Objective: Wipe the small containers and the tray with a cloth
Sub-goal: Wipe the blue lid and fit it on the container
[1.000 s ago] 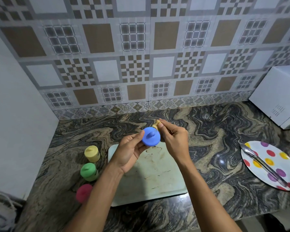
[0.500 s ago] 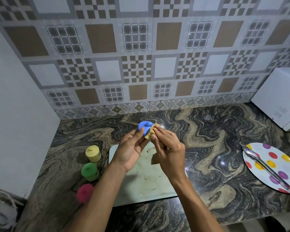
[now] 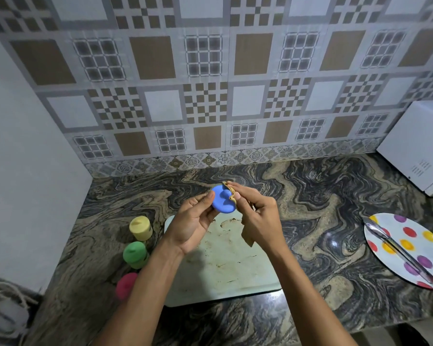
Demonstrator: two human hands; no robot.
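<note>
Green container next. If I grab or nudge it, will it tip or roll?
Probably light: the green container looks like small moulded plastic. It stands upright on the stone counter, squat enough that a nudge likely slides it rather than tips it. Laid on its side, its round wall would likely roll.

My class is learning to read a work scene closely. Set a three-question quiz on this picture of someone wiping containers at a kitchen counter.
1. Fill in: the left hand holds the ___ container while the right hand holds the cloth against it.
2. How many containers stand on the counter left of the tray? A two, B three, C four.
3. True or false: the cloth lies on the tray.
Key: 1 blue container; 2 B, the yellow container, green container and pink container; 3 false.
</note>
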